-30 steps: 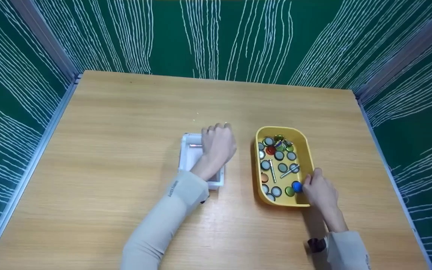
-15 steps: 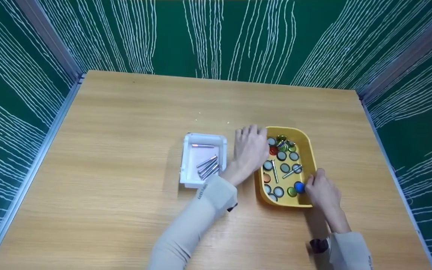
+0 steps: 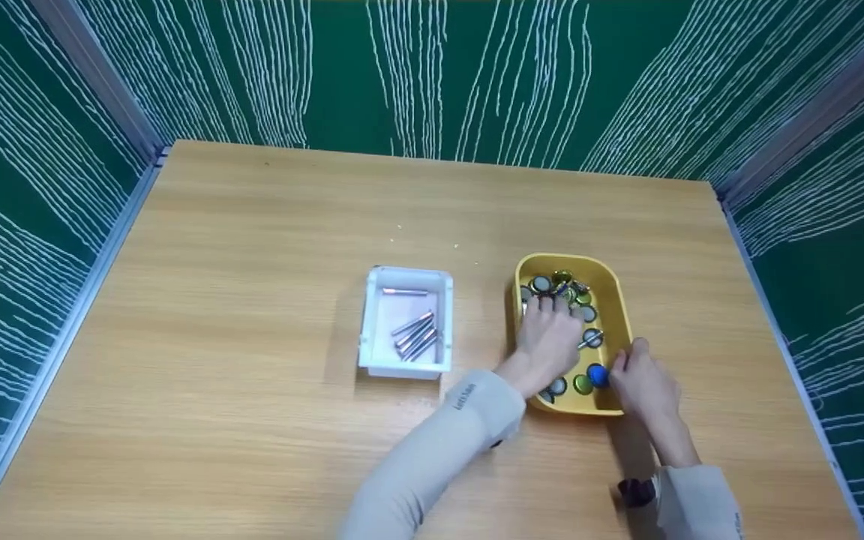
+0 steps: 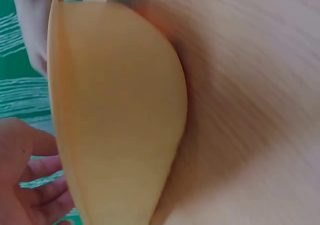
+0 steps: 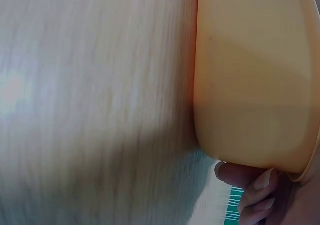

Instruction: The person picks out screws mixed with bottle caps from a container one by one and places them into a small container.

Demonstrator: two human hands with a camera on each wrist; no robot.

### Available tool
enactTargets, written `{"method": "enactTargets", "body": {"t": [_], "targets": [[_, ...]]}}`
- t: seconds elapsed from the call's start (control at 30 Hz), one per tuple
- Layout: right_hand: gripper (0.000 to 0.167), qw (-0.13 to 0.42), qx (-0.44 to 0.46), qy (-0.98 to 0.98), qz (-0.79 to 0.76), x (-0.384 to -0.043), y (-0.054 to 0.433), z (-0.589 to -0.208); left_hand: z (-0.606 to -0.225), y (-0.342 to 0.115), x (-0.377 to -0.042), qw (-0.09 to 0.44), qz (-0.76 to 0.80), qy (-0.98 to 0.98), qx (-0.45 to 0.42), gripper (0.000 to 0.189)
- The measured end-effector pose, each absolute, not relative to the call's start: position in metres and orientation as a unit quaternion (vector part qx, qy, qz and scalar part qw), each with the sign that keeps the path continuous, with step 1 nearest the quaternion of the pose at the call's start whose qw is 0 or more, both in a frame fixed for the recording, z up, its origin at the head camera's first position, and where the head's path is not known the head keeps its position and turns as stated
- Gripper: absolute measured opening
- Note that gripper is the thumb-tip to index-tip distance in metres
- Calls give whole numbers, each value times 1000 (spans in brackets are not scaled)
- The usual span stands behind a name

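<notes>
Metal rods [image 3: 417, 337] lay in both containers, so the sorting looked well advanced but unfinished. Most of those that showed were already in the white tray [image 3: 406, 371]: a single one crosswise near its far end, and a loose, slanted bundle nearer the person. At least one more rod [image 3: 586, 343] remained in the yellow tray [image 3: 616, 307], resting aslant over a grey bottle cap [image 3: 594, 334], just beside the left hand [image 3: 550, 341]. Whether others lay beneath that hand could not be told.

The left hand reached down into the yellow tray, its fingers bent toward the floor among the caps; their tips were hidden, so I could not tell whether they were apart or had closed on anything. The right hand [image 3: 648, 381] gripped the near right part of the same tray's rim, fingers curled against the outside, probably to steady it.

Around the reaching hand sat the remaining caps, among them a blue cap [image 3: 598, 375] touching or just beside a green cap [image 3: 583, 385]; none showed in the white tray. Both containers stood apart on the wooden table [image 3: 252, 300], with green walls [image 3: 342, 75] streaked in white beyond.
</notes>
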State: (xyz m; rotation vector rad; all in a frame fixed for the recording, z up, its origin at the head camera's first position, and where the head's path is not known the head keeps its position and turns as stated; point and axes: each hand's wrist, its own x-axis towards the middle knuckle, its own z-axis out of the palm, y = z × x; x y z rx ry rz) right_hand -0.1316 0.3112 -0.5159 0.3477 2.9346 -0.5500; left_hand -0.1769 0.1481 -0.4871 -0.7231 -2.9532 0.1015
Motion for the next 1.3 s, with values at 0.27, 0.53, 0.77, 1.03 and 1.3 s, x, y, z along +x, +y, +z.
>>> {"method": "enactTargets", "body": {"t": [0.27, 0.53, 0.77, 1.03, 1.3], "targets": [[35, 73, 117, 973, -184, -131, 313, -515, -501, 166, -172, -4, 29, -960, -278, 28], [36, 77, 115, 973, -187, -134, 314, -513, -511, 166, -174, -64, 2, -948, -311, 42], [36, 71, 114, 973, -190, -133, 314, -514, -517, 166, -173, -28, -3, -949, -315, 33], [35, 64, 116, 973, -191, -131, 314, -515, -520, 167, -172, -22, -2, -952, -306, 27], [35, 68, 111, 974, -186, -131, 314, -516, -519, 167, -174, -56, 1, -955, -293, 30]]}}
